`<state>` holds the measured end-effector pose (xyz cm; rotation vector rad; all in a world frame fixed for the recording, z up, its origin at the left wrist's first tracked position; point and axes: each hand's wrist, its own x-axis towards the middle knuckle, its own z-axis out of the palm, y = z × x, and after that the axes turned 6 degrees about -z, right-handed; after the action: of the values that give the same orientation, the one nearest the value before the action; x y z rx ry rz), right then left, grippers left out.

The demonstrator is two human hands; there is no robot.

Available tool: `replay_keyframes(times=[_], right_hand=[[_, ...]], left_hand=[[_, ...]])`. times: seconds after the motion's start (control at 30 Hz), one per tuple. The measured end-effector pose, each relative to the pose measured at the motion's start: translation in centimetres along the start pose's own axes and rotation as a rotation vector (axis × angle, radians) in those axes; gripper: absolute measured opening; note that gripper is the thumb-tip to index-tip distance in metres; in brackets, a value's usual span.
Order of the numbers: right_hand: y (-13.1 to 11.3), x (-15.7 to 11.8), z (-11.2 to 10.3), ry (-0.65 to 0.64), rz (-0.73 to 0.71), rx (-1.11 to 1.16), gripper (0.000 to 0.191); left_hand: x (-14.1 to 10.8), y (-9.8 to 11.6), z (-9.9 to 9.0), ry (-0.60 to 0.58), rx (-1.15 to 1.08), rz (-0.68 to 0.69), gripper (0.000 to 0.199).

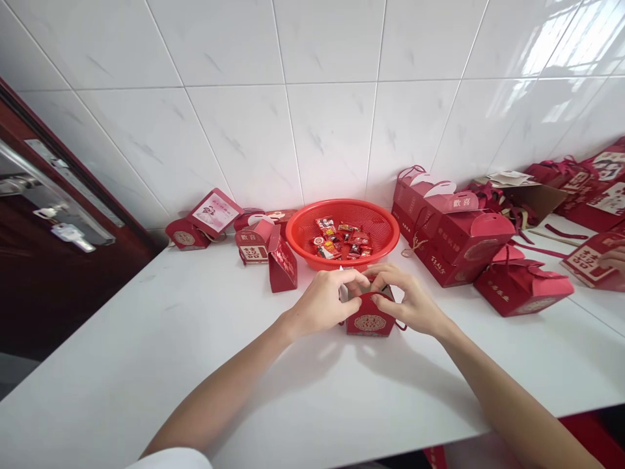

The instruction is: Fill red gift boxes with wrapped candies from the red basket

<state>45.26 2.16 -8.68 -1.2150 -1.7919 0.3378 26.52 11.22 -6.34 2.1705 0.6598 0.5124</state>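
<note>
A small red gift box (370, 324) with a gold round emblem stands upright on the white table in front of me, its top not closed. My left hand (334, 296) pinches the top edge of the box from the left, thumb on the near flap. From the right, my right hand (403, 296) grips the same top edge, thumb and fingers about the flap. Red cord shows at the box's sides. Just behind it sits a red plastic basket (293, 228) with several wrapped candies (359, 238) inside.
Several red boxes stand left of the basket, one a gift box (254, 247) with gold print. Further red boxes (444, 234) and a single box (522, 290) are at right. Another person's hand (614, 259) holds a box at the right edge. A tiled wall (234, 137) backs the table (195, 352).
</note>
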Motion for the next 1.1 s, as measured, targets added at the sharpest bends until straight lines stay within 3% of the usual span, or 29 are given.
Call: replay_keyframes(times=[0.3,0.57,0.7,0.83,1.03,1.1], right_hand=[[0.3,-0.4,1.0,0.059,-0.045,-0.03,0.011],[0.5,-0.8,-0.4,0.033,-0.04,-0.083,0.004],[0.6,-1.0,-1.0,0.06,-0.029,-0.102,0.007],[0.8,-1.1,-1.8,0.067,-0.007,-0.092,0.006],[1.5,-1.5,-3.0,0.084,0.005,-0.147,0.012],[1.7,-1.6,-3.0,0.085,0.018,-0.153,0.015]], left_hand=[[-0.1,0.3,0.2,-0.01,0.027,0.013,0.025],[-0.1,0.3,0.3,0.006,0.056,0.002,0.027],[-0.1,0.5,0.5,0.018,0.085,0.02,0.016],[0.0,0.6,0.7,0.004,0.214,0.108,0.027],[-1.0,1.3,1.2,0.084,0.429,0.155,0.029],[-1.6,1.8,1.1,0.048,0.459,0.18,0.032]])
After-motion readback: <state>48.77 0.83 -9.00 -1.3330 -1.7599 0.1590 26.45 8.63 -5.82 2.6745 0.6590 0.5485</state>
